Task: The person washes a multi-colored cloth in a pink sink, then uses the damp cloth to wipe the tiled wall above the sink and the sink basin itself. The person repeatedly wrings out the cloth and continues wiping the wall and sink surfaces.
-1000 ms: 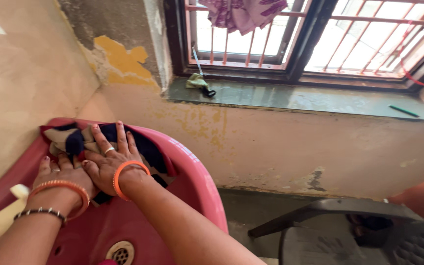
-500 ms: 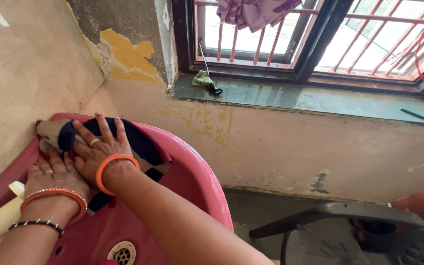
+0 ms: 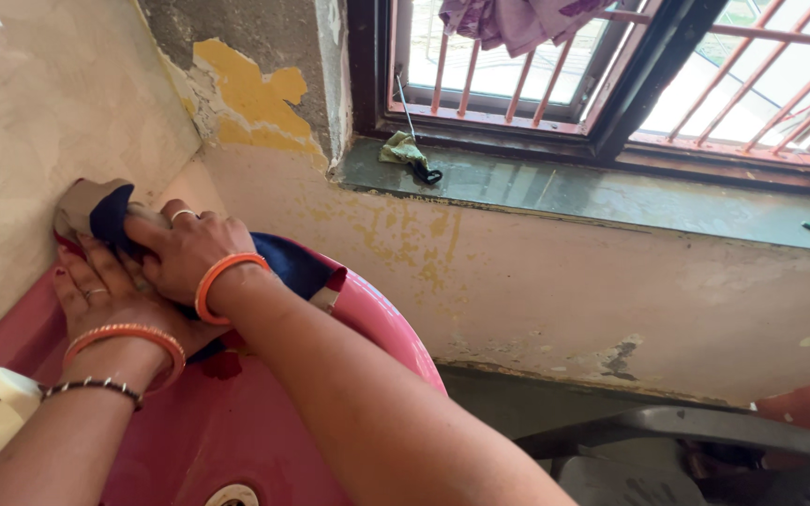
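Cloth (image 3: pixel 105 214): navy and beige fabric, looks wet, bunched into a thick wad at the far left rim of the pink basin (image 3: pixel 367 323), pressed up against the tiled wall corner. Beige fold on the outside at the top left, navy showing through the middle. A navy flap with a reddish edge trails right along the rim and drapes over it; another dark strip hangs down inside the basin. Basin: glossy pink plastic, rounded rim, tilted in view, drain just visible at the bottom edge. Cloth sits high on the rim, not down in the bowl.
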